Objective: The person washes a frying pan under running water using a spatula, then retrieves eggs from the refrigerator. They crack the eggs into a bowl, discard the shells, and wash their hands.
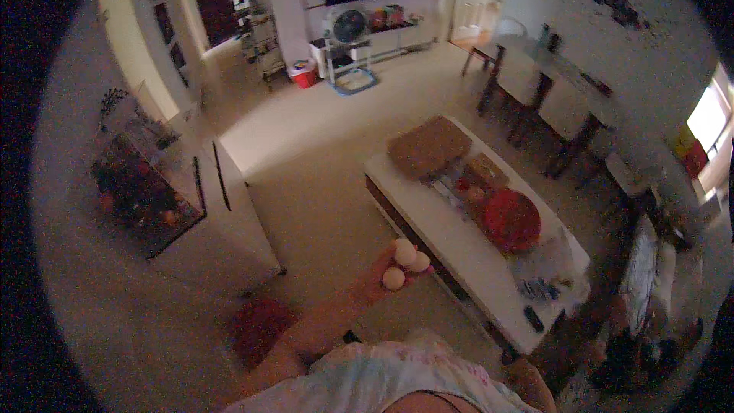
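My left hand (383, 276) reaches out in front of me with its palm up. Three pale eggs (405, 253) rest in its palm and fingers, close together. Just beyond the hand is the near long edge of a low white-topped table (416, 215). A round red container or lid (512, 220) lies on that table, beside a brown box-like item (431, 147). Only part of my right arm shows at the bottom right; the right hand is out of view.
A white cabinet (241, 229) stands at the left by a glass tank-like case (143, 195). Chairs (519, 71) line a dining table at the right. A fan (348, 26) and a red bucket (304, 76) stand farther off. A dark remote-like object (533, 319) lies at the low table's near end.
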Motion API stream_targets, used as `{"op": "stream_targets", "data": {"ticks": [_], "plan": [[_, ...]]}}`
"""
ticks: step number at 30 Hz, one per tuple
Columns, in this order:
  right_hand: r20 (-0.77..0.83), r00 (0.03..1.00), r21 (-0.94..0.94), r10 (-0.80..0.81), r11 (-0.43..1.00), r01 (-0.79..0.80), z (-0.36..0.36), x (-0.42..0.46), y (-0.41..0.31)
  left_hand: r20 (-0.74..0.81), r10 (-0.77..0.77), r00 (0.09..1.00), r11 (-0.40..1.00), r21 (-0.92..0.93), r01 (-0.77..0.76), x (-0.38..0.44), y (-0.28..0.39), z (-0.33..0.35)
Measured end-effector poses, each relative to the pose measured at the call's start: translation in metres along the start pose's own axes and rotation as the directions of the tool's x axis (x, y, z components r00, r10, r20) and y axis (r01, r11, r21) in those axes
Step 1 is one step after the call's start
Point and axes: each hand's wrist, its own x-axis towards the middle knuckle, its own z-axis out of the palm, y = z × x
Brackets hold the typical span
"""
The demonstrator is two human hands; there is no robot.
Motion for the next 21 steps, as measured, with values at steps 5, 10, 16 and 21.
{"op": "stream_targets", "data": {"ticks": [5,10,16,21], "plan": [[-0.041,0.838,-0.013,-0.544,0.839,0.544,-0.055,0.215,-0.22,-0.056,0.293,0.954,0.951,-0.083,-0.297,0.025,0.101,-0.122],[-0.008,0.751,-0.047,-0.661,0.75,0.66,-0.131,0.388,-0.494,-0.212,0.479,0.852,0.865,-0.051,-0.499,0.042,0.283,-0.172],[0.349,0.464,0.01,-0.814,0.499,0.867,-0.076,0.562,-0.748,-0.432,0.531,0.729,0.808,-0.001,-0.589,0.003,0.426,-0.264],[0.513,0.524,-0.265,-0.68,0.455,0.85,-0.004,0.756,-0.904,-0.152,0.922,0.355,0.37,0.614,-0.697,0.013,0.559,-0.39]]}}
